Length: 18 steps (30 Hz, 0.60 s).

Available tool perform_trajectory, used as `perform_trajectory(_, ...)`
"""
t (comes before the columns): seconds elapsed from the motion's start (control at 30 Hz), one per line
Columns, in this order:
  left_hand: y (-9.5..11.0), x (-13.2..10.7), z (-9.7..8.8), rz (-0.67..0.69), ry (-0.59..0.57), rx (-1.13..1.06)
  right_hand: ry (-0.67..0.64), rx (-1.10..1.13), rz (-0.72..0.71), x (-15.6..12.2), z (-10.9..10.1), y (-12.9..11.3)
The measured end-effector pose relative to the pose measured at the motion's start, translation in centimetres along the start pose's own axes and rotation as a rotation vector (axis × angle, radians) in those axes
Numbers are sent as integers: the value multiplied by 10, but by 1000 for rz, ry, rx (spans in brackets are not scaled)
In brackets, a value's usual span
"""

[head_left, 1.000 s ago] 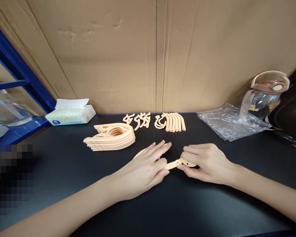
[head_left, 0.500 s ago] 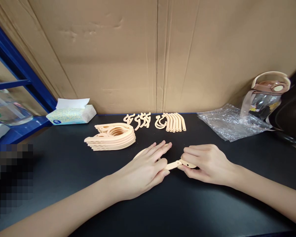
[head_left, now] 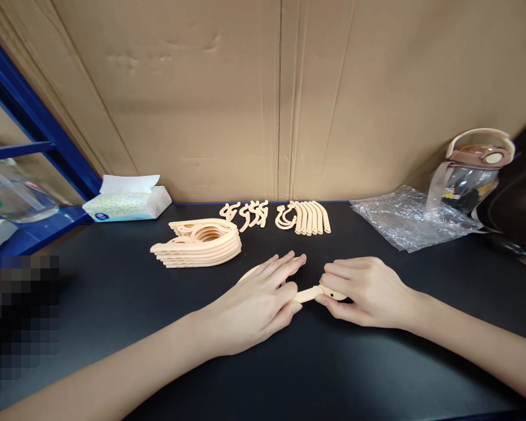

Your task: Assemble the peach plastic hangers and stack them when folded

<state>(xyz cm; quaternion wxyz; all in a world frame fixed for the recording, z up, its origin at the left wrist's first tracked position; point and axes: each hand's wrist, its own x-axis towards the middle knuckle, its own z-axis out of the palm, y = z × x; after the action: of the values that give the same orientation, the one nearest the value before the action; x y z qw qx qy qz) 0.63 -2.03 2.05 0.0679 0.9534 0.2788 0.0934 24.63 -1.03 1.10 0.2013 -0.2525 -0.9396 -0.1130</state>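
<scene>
Between my hands, low over the black table, is a beige plastic folding hanger (head_left: 307, 295), mostly covered by my fingers. My left hand (head_left: 256, 301) lies over its left part, fingers stretched forward and the thumb pressed against its near side. A curved edge shows beyond the knuckles. My right hand (head_left: 368, 292) is closed, pinching the right end, where a rounded piece with a small dark hole shows by the thumb. The two pieces meet at a joint just left of my right fingertips. How they fit underneath is hidden.
Behind my left hand stands a stack of beige hanger pieces (head_left: 197, 245). Farther back lie small hooks (head_left: 256, 213) and a row of curved arms (head_left: 311, 217). A tissue pack (head_left: 127, 203), crumpled clear plastic (head_left: 403, 219) and a bottle (head_left: 473, 181) line the cardboard wall (head_left: 193, 105).
The joint by my right fingertips has shifted slightly, and the round end visible there before no longer shows clearly. Both hands stay almost in place, with their hold kept.
</scene>
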Motion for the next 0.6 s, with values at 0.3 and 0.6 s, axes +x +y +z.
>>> perform_trajectory(0.3,-2,-3,1,-268,92,-164,-79,115,58,2,-8,7)
perform_trajectory(0.6,-7,-1,6,-345,153,-258,-151,296,126,2,-17,10)
